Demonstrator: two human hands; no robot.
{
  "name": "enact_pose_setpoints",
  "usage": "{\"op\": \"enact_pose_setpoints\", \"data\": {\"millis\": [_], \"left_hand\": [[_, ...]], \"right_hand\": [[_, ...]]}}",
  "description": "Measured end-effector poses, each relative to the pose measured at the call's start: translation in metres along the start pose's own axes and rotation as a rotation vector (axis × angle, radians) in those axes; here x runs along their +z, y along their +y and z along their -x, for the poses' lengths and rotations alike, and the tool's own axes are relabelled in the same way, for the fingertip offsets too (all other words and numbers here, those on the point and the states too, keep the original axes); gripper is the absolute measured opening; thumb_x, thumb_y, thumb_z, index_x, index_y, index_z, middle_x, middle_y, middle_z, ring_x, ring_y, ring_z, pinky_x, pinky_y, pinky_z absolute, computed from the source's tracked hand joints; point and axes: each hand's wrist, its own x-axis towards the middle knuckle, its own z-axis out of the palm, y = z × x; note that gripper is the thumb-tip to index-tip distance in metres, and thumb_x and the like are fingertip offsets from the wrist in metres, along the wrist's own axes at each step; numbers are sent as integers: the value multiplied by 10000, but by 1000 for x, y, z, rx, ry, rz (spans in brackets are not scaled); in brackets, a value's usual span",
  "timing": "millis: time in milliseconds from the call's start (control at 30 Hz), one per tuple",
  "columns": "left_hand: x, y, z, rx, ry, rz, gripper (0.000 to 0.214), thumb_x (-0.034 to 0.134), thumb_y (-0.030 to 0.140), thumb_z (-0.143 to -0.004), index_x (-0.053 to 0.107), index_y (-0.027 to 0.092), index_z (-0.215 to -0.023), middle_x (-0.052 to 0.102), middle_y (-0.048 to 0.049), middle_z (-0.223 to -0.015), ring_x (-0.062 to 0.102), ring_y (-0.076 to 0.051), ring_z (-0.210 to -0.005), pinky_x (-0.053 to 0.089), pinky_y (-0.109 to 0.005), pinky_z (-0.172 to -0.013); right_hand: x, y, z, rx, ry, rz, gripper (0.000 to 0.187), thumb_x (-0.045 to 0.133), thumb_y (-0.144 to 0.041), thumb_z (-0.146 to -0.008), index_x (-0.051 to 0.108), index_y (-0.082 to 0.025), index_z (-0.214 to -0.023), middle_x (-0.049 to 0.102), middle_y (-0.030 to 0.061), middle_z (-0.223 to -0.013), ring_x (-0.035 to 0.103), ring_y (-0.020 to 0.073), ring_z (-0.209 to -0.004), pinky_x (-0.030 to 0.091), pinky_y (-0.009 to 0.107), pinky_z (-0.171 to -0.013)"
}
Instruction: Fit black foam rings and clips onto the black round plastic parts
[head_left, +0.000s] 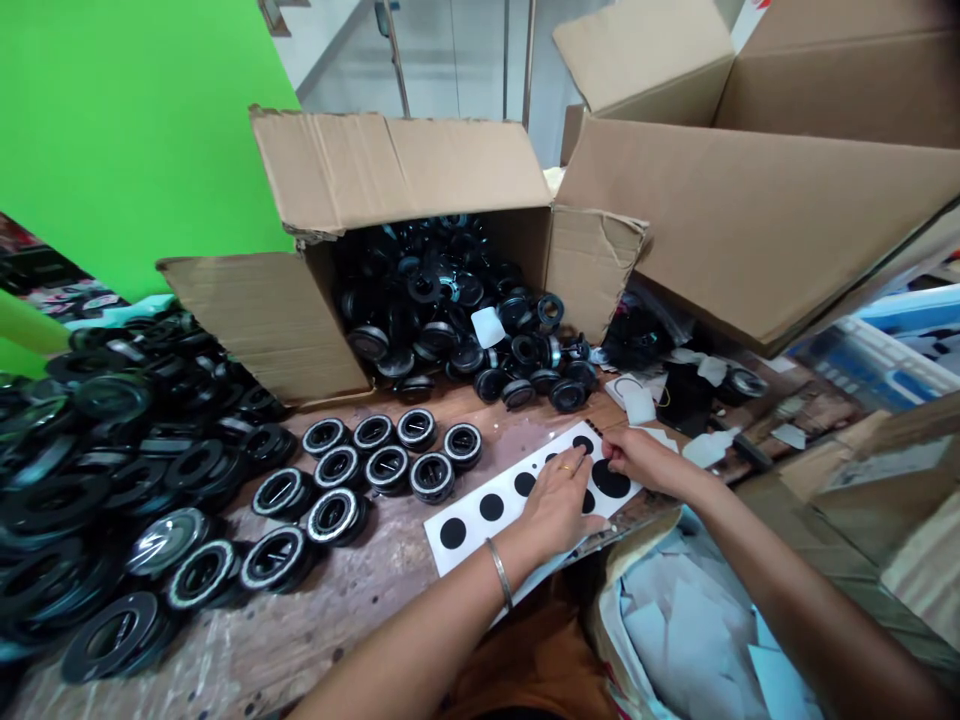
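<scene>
A white sheet with round black stickers lies slantwise at the table's front edge. My left hand rests flat on it with fingers stretched, covering some of the stickers. At the sheet's right end, my right hand is closed in a pinch at the edge of a black round sticker. That sticker looks larger than the others; whether it is partly lifted I cannot tell. Left of the sheet stand several black ring-shaped parts with pale rims, set out in loose rows.
A cardboard box on its side spills black round parts onto the table. More black parts are heaped at left. A larger open box stands back right. Below my right arm is a bag of white paper pieces.
</scene>
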Motion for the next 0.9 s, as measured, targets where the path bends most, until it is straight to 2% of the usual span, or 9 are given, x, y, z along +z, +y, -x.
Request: {"op": "enact_pose_setpoints", "data": {"millis": [167, 367, 533, 633, 767, 900], "left_hand": [[1, -1, -1, 0, 5, -58, 861, 693, 490, -737, 346, 131, -1439, 259, -163, -1543, 232, -302, -1417, 201, -443, -1158], [3, -3, -2, 11, 3, -62, 875, 698, 509, -729, 341, 144, -1440, 267, -162, -1540, 235, -309, -1413, 207, -447, -1151], [0, 0, -3, 0, -11, -86, 869, 710, 489, -726, 348, 140, -1435, 277, -162, -1537, 242, -301, -1412, 218, -443, -1148], [-2, 2, -3, -15, -24, -100, 870, 730, 468, -712, 356, 151, -1431, 276, -157, -1538, 250, -299, -1410, 228, -440, -1143], [1, 1, -2, -6, -13, -104, 874, 733, 488, -706, 362, 163, -1426, 278, -146, -1539, 247, -293, -1412, 222, -435, -1145], [8, -5, -5, 6, 14, -93, 885, 720, 527, -702, 361, 165, -1425, 276, -144, -1540, 242, -294, -1412, 214, -432, -1146]], "right_hand": [[-1, 5, -3, -40, -52, -11, 130, 547, -69, -667, 552, -191, -625, 573, -19, -598, 493, 132, -581, 318, 220, -547], [3, 3, 6, -31, 10, 11, 119, 525, -82, -704, 583, -174, -752, 612, 23, -716, 522, 150, -646, 360, 237, -608], [-2, 5, -1, -42, -40, 7, 121, 544, -65, -676, 545, -185, -657, 550, -16, -590, 479, 129, -557, 312, 222, -522], [-4, 1, -1, -80, -44, 22, 150, 551, -46, -667, 518, -189, -630, 532, -15, -604, 478, 132, -584, 312, 225, -542], [2, -4, 26, -204, 43, 89, 126, 505, -81, -766, 531, -189, -707, 552, 44, -811, 507, 176, -753, 362, 261, -652], [0, 3, 81, -282, 125, 20, 155, 473, -179, -863, 517, -199, -716, 536, 60, -825, 501, 209, -815, 391, 307, -715]]}}
